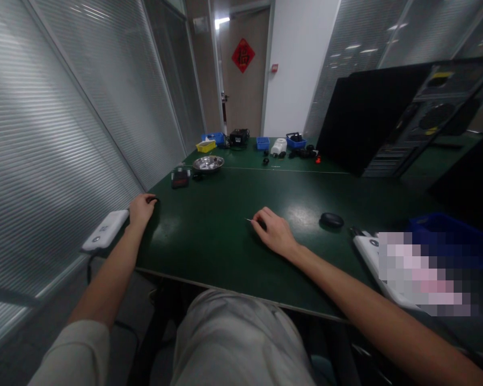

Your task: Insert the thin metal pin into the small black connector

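At the left edge of the green table [209, 230], my left hand [140, 210] is closed, fingers curled on a small dark object [153, 199] whose kind I cannot make out. Near the table's middle rests my right hand [274, 231], its thumb and fingers pinched together. From that pinch a thin, light-coloured tip [248, 219] points left; the rest of it is hidden in the hand. A black computer mouse [331, 220] lies to the right of my right hand, apart from it. Beside my left wrist is a white box-shaped device [105, 230] with a cable.
Toward the back left stand a metal dish [208, 164] with small pieces and a dark flat item [180, 179]. Farther back are a yellow tray [206, 146], blue trays [263, 143] and a black device [239, 137]. A computer tower [370, 112] and a second white device [372, 262] occupy the right.
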Demonstrator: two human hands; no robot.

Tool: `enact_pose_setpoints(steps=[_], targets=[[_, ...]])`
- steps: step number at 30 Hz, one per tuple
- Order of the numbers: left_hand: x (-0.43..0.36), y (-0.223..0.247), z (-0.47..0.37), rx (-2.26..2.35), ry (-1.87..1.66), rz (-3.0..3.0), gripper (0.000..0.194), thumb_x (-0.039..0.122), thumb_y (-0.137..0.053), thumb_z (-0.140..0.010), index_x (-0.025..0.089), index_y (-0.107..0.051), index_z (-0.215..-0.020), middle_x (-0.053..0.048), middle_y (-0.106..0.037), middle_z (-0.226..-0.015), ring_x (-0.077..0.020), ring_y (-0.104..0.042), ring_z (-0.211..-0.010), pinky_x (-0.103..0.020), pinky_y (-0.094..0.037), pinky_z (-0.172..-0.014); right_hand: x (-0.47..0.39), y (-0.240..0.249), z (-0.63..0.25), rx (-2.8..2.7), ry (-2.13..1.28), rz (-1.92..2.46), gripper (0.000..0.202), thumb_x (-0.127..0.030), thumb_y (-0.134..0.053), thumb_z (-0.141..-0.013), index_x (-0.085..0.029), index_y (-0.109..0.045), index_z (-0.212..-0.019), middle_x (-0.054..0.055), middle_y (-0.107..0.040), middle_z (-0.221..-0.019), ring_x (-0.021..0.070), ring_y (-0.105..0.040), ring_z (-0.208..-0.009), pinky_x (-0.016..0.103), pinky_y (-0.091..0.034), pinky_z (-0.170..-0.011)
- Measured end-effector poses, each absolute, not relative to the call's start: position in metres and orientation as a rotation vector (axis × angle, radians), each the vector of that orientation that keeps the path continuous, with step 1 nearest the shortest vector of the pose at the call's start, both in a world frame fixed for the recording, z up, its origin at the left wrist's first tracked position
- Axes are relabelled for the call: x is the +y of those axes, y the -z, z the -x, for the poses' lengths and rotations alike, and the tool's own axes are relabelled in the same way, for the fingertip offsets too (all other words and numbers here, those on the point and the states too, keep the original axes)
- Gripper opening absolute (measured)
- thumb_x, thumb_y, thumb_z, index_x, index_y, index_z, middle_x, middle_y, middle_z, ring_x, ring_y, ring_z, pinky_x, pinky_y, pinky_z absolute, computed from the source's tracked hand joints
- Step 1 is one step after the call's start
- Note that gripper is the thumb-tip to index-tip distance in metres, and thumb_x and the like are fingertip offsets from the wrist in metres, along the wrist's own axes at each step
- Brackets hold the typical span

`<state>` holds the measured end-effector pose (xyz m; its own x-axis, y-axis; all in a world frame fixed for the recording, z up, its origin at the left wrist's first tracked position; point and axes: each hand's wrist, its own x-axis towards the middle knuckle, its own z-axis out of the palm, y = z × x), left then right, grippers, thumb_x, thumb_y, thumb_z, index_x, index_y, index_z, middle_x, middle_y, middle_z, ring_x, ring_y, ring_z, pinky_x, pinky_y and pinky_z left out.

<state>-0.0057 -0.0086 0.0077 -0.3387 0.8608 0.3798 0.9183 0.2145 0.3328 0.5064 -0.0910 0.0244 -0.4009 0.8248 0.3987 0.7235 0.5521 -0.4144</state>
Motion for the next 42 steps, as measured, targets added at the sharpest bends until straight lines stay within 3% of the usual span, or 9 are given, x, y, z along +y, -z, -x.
enact_pose_setpoints(steps=[11, 25, 34, 42], targets=[[-0.008, -0.001, 0.013, -2.209, 0.659, 1.769, 0.034, 0.026, -0.053, -0.093, 0.012, -0.075, -0.116, -0.015, -0.07, -0.12, -0.0295, -0.063, -0.111, -0.04, -0.045, -0.106, -0.092, -0.026, -0.506, -2.231, -0.242, 1.234, 0.019, -0.038, -0.049, -0.105, -0.023, -0.06, -0.101, 0.004, -0.063, -0.104, 0.0155, -0.059, -0.078, 0.029, -0.041, -0.067], [-0.012, -0.007, -0.001, -2.243, 0.485, 1.712, 0.039, 0.024, -0.045, -0.095, 0.013, -0.077, -0.114, -0.018, -0.071, -0.114, -0.0317, -0.063, -0.105, -0.04, -0.047, -0.097, -0.089, -0.022, -0.506, -2.22, -0.226, 1.2, 0.016, -0.036, -0.052, -0.104, -0.023, -0.059, -0.098, 0.002, -0.062, -0.101, 0.0153, -0.059, -0.078, 0.028, -0.038, -0.065], [-0.016, -0.008, -0.007, -2.239, 0.518, 1.653, 0.038, 0.026, -0.047, -0.094, 0.015, -0.077, -0.114, -0.019, -0.068, -0.113, -0.0351, -0.061, -0.107, -0.044, -0.048, -0.095, -0.091, -0.023, -0.507, -2.227, -0.226, 1.193, 0.016, -0.036, -0.052, -0.104, -0.023, -0.059, -0.099, 0.003, -0.062, -0.102, 0.0148, -0.059, -0.076, 0.028, -0.038, -0.064], [-0.016, -0.005, -0.006, -2.216, 0.536, 1.659, 0.038, 0.026, -0.046, -0.093, 0.01, -0.076, -0.11, -0.024, -0.065, -0.111, -0.0404, -0.059, -0.11, -0.051, -0.047, -0.097, -0.091, -0.024, -0.507, -2.235, -0.236, 1.201, 0.016, -0.036, -0.052, -0.104, -0.023, -0.06, -0.099, 0.003, -0.062, -0.102, 0.0149, -0.059, -0.077, 0.028, -0.039, -0.065]])
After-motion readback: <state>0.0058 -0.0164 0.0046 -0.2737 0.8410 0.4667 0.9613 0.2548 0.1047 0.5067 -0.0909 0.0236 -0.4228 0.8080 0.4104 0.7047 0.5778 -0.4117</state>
